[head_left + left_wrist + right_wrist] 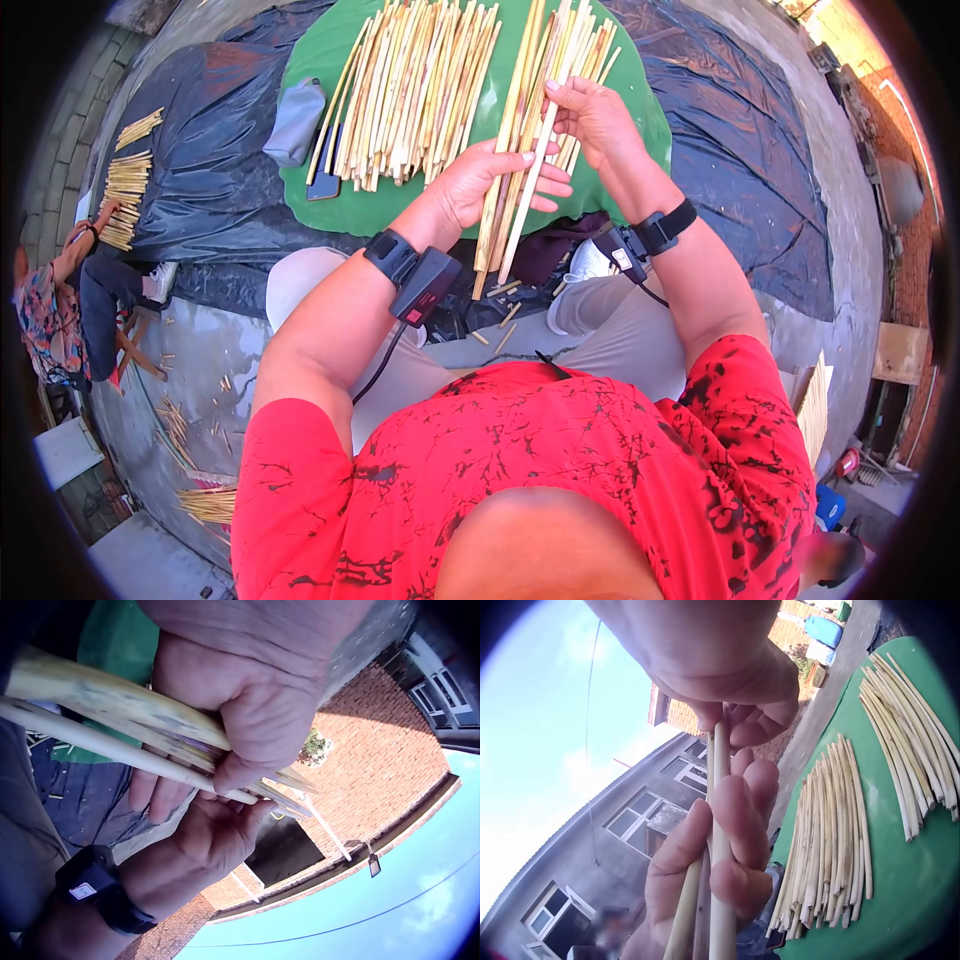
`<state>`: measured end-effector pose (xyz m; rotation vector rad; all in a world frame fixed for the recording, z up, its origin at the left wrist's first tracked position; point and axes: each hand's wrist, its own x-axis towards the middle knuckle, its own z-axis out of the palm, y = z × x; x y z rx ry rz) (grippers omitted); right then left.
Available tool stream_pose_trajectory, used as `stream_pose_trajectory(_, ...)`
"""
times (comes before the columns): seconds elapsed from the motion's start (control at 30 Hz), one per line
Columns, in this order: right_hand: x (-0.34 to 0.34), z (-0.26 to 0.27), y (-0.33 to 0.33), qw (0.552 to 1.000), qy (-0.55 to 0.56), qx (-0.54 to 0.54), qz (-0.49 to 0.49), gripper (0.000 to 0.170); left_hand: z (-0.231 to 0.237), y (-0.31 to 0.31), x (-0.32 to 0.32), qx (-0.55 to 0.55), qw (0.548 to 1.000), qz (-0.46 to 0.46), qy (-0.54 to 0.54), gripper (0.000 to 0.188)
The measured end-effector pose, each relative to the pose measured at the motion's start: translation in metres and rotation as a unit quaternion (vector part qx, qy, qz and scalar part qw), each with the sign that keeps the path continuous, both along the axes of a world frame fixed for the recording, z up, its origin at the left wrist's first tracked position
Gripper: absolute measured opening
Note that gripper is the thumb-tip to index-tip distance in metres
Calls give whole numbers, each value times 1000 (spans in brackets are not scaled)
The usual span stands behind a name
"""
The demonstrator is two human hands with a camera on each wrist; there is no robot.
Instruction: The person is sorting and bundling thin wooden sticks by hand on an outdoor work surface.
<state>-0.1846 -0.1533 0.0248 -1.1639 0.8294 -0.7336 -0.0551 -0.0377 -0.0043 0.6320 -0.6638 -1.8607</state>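
In the head view my left hand [468,188] grips a few long, pale yellow plant stalks [488,232], thumb across the near side. My right hand [602,125] pinches a whiter stalk [522,205] farther up, thumb against fingers. From the left wrist, the stalks [112,697] pass under the left thumb, with the right hand [214,836] at their far ends. The right wrist view has the right fingertips at the top of the stalks [720,892], above the curled left fingers [739,814]. Beyond the hands, a bundle of stalks [410,95] lies on a green surface [350,213].
A second group of stalks [911,742] lies on the green surface. A grey pouch [297,122] and a dark phone [323,186] are at its left edge. Black plastic sheeting [215,150] spreads around. At far left sits another person [60,310] beside more stalks [127,190].
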Motion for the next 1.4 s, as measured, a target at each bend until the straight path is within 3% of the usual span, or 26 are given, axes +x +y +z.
stream_pose_trajectory(0.33,12,7,7,997,-50,11,58,15,1,1,12,-8,995,55,-83,35)
stream_pose_trajectory(0.53,13,-5,11,994,-75,65,54,24,-1,11,2,12,984,54,-170,33)
stream_pose_trajectory(0.67,11,0,10,986,-127,85,70,27,0,11,4,1,986,28,-163,36)
stream_pose_trajectory(0.73,10,-1,10,987,-126,82,66,28,-1,11,4,12,994,3,-106,41)
stream_pose_trajectory(0.8,7,-4,2,987,-101,81,92,22,-3,11,5,3,998,-22,-65,56)
stream_pose_trajectory(0.87,9,-10,1,989,-109,70,67,20,-7,9,5,-14,995,-12,-99,63)
stream_pose_trajectory(1.07,8,-16,-2,992,-85,52,73,21,-9,11,2,0,998,-13,-59,58)
stream_pose_trajectory(1.1,9,-14,-2,992,-86,52,74,21,-11,9,3,-3,999,-18,-43,47)
stream_pose_trajectory(1.13,9,-9,2,993,-78,55,64,20,-11,10,1,-3,999,-18,-43,47)
stream_pose_trajectory(1.2,15,-1,6,994,-73,48,60,19,-9,9,-1,31,991,31,-125,36)
stream_pose_trajectory(1.27,19,-6,20,988,-143,63,12,27,-7,9,-6,41,992,49,-105,27)
stream_pose_trajectory(1.33,21,-12,22,984,-116,132,-25,37,-12,8,-14,37,936,97,-337,23)
stream_pose_trajectory(1.4,20,-37,16,978,-144,147,-45,35,-5,14,-26,13,887,101,-450,21)
